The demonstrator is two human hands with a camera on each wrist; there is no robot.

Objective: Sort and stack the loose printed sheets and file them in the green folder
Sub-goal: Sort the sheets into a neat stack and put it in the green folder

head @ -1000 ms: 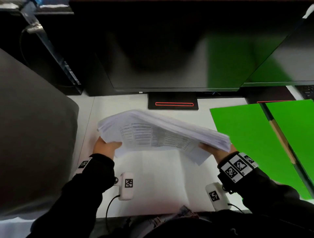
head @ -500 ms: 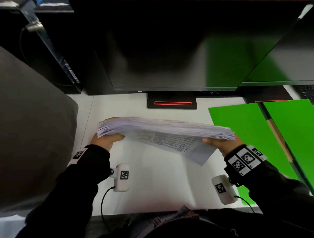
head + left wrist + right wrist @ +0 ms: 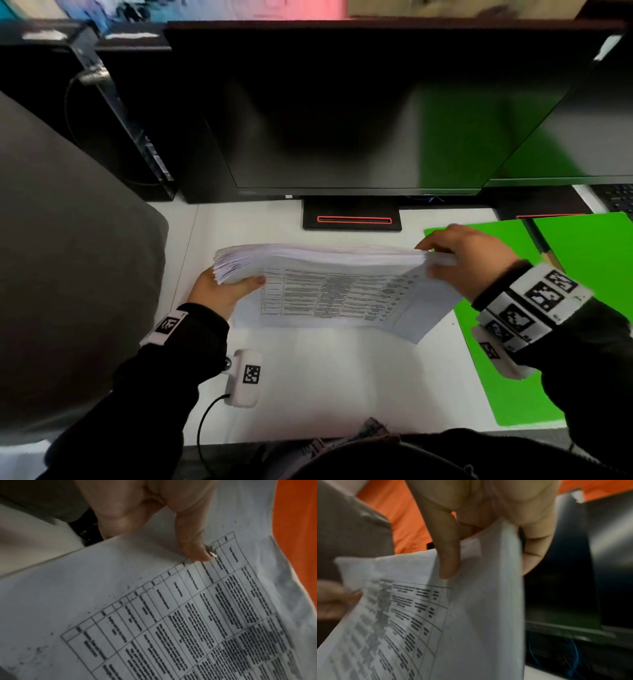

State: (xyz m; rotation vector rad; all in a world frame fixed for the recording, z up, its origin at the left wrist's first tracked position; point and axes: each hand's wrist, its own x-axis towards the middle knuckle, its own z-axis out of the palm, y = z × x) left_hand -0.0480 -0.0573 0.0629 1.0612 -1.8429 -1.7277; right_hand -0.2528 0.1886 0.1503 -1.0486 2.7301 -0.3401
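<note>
A white desk (image 3: 308, 383) runs under 2 dark monitors: 1 large one (image 3: 359, 113) at the middle of the far edge on a black stand (image 3: 352, 214) with a red-outlined slot, and 1 more (image 3: 589, 113) at the far right corner. A grey upholstered chair back (image 3: 68, 274) fills the left side, and a dark computer tower (image 3: 126, 116) stands behind it at the far left corner.

The left hand (image 3: 222, 293) grips the left end of 1 thick stack of printed sheets (image 3: 325, 270), thumb lying on the facing page with its printed table and the other fingers hidden behind the stack. The stack stands on its long edge on the desk, tilted, in front of the monitor stand; 1 loose sheet (image 3: 421, 308) juts out from it at the lower right. The right hand (image 3: 462, 257) holds the stack's right end from above, thumb on the near face and fingers curled over the far side.

1 green folder (image 3: 507, 377) lies open and flat at the right edge of the desk, its 2 leaves spread, just beside the stack and under the right wrist.
</note>
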